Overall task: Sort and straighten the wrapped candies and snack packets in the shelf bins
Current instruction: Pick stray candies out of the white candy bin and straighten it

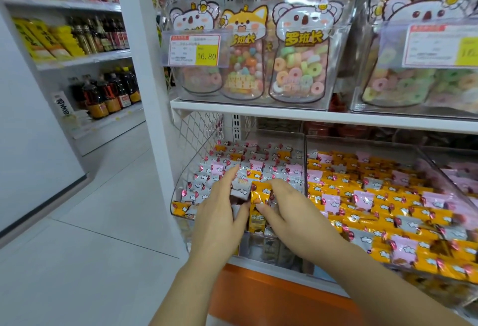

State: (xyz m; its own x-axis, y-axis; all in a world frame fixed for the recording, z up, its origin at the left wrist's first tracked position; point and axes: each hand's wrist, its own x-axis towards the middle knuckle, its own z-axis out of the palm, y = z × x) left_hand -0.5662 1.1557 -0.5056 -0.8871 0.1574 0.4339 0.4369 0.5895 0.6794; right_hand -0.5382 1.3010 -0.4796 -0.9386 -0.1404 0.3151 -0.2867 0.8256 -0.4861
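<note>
Over the clear bin, the left hand grips a grey packet in curled fingers; at its three o'clock, the right hand pinches an orange packet.

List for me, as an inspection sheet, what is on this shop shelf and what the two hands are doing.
Surface: white shelf carrying clear sloped bins, with the left bin beside the right bin.
Job's things: left bin holds mostly grey and pink wrapped candies with some orange; right bin holds mostly orange, with pink and grey mixed in.
Clutter: nothing seen.
Hands: left hand pinches a grey packet; right hand pinches an orange packet; both are over the left bin.
Cables: nothing seen.
Surroundings: ring-candy pouches and a price tag reading 16.80 above; bottles on shelves to the left; pale floor.
</note>
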